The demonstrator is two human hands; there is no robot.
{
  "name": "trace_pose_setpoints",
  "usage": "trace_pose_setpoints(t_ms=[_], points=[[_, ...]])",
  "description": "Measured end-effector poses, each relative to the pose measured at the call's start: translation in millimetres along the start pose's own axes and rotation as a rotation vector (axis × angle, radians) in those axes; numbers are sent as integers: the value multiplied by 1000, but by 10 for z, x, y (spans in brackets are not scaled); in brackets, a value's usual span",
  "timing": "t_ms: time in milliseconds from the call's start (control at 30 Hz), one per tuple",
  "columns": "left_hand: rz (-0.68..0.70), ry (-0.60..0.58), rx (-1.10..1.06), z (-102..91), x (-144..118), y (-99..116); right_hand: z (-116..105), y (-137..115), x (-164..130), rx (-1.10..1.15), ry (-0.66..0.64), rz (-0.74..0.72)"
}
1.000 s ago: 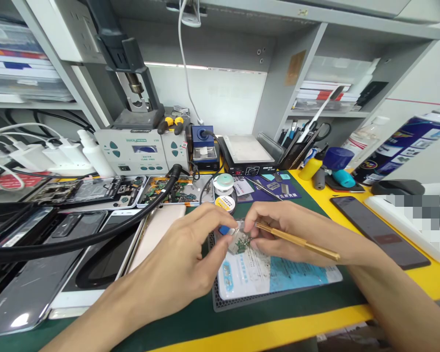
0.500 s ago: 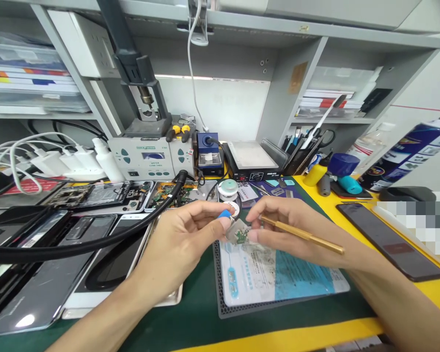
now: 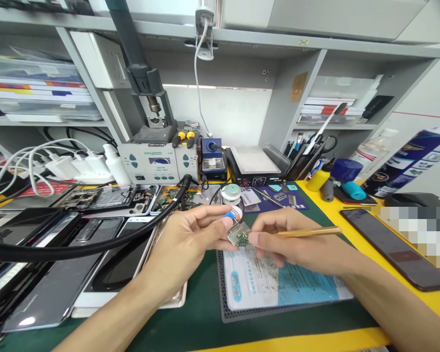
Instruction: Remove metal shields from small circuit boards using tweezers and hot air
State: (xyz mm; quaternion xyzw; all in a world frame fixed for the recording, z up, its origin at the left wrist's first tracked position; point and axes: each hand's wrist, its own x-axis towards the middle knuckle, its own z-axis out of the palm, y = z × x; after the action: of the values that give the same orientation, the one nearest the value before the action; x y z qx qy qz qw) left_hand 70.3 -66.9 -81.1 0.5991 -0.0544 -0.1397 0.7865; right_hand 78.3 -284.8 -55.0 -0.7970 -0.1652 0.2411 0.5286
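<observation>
Between the thumb and fingers of my left hand [image 3: 196, 234] is a small circuit board [image 3: 239, 235], tilted, with silvery shielding and a green patch of parts. A small blue piece [image 3: 229, 215] shows by the thumb tip; what it belongs to is hidden. My right hand [image 3: 289, 239] is closed round a slim brass-coloured handle [image 3: 311, 231], pen-like, its rear end toward the right. The front tip of that tool is hidden by the fingers. Right fingertips are at the board's right edge. Below both hands lies a white and blue printed pad [image 3: 289, 288].
Dismantled phones [image 3: 110, 264] fill the left, crossed by a thick black hose [image 3: 95, 252]. Behind stand a rework station [image 3: 157, 164], a hot plate [image 3: 256, 161] and a solder spool [image 3: 231, 193]. A phone [image 3: 392, 249] lies right, near bottles and a spray can [image 3: 410, 159].
The brass handle has swung from sloping down-right to nearly level. My right fingers have closed in at the board, which shows more of its face. The whole view has shifted slightly.
</observation>
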Motion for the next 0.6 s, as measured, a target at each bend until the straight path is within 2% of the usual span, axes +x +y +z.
trace_pose_setpoints(t_ms=[233,600], points=[[34,44,7,46,-11,25,26,24,17,51,49,20],[43,56,28,41,0,19,31,68,34,61,52,30]])
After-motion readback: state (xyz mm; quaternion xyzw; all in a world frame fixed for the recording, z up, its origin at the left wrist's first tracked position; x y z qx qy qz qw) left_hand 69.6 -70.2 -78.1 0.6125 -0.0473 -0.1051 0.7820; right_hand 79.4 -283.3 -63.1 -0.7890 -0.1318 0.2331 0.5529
